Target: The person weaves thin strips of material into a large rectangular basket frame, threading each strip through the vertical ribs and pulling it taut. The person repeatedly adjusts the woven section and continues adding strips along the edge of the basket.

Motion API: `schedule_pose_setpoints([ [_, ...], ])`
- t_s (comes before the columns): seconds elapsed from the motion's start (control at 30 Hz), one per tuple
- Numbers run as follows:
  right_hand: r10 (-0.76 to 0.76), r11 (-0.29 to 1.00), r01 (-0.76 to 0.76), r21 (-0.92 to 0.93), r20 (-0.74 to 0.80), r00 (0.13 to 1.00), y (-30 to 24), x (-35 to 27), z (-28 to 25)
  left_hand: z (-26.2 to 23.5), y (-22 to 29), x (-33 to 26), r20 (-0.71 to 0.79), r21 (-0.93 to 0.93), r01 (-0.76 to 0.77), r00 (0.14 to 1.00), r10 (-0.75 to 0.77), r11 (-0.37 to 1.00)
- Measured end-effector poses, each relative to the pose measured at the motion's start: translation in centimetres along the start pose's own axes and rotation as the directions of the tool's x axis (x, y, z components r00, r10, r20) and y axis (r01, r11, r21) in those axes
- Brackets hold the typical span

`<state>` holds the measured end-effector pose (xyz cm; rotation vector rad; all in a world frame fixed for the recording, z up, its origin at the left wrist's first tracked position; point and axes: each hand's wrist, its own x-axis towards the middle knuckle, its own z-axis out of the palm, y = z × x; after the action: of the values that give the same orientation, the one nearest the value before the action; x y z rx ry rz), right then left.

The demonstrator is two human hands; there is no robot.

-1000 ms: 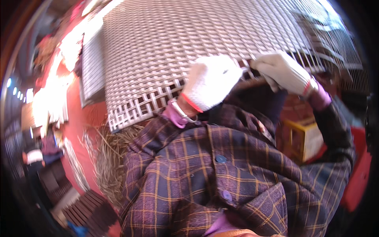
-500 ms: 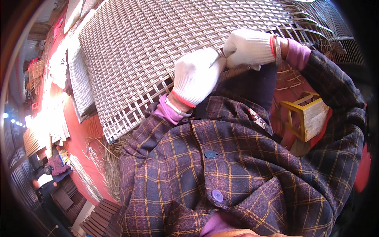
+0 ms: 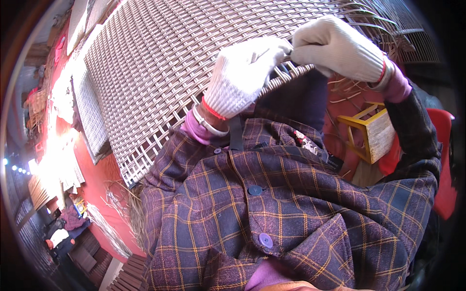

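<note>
A large panel of pale grey-brown woven wicker (image 3: pixel 160 63) lies across my lap, with loose strand ends along its near edge. My left hand (image 3: pixel 242 75), in a white knit glove with a red cuff, is closed in a pinch at that edge. Close beside it, my right hand (image 3: pixel 337 51), gloved alike, is closed with curled fingers and thumb meeting the left fingertips. Both seem to grip a wicker strand at the edge; the fingers cover most of it. Short strands (image 3: pixel 281 75) show just below the hands.
Long loose strands (image 3: pixel 374 22) spread from the panel's far right. A small yellow-framed stool (image 3: pixel 376 133) stands at my right, with a red plastic object (image 3: pixel 439 165) beyond it. Another woven piece (image 3: pixel 90 111) is at the left. Bundled strands (image 3: pixel 104 223) lie on the red floor.
Both hands have risen away from me, the right one also swinging slightly right and its wrist tilting. Wicker strands at the edge beneath them now show more. The view has shifted slightly.
</note>
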<state>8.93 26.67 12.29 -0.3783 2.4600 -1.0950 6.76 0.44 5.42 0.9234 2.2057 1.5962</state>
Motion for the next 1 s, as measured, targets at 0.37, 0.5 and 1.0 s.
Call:
schedule_pose_setpoints([
  [0.37, -0.048, 0.824, -0.191, 0.533, 0.402, 0.914, 8.9, 4.0, 1.9, -0.8, -2.6, 0.5, 0.217, 0.779, -0.402, 0.893, 0.394, 0.482],
  [0.5, 0.167, 0.935, -0.281, 0.217, 0.430, 0.888, 4.9, 4.2, 0.6, 0.9, -3.3, 1.6, 0.205, 0.790, -0.356, 0.921, 0.332, 0.500],
  [1.0, -0.036, 0.973, 0.041, -0.229, 0.025, 0.999, 5.1, 4.2, -2.2, 0.6, -2.7, -0.1, -0.143, 0.702, -0.304, 0.825, 0.546, 0.644],
])
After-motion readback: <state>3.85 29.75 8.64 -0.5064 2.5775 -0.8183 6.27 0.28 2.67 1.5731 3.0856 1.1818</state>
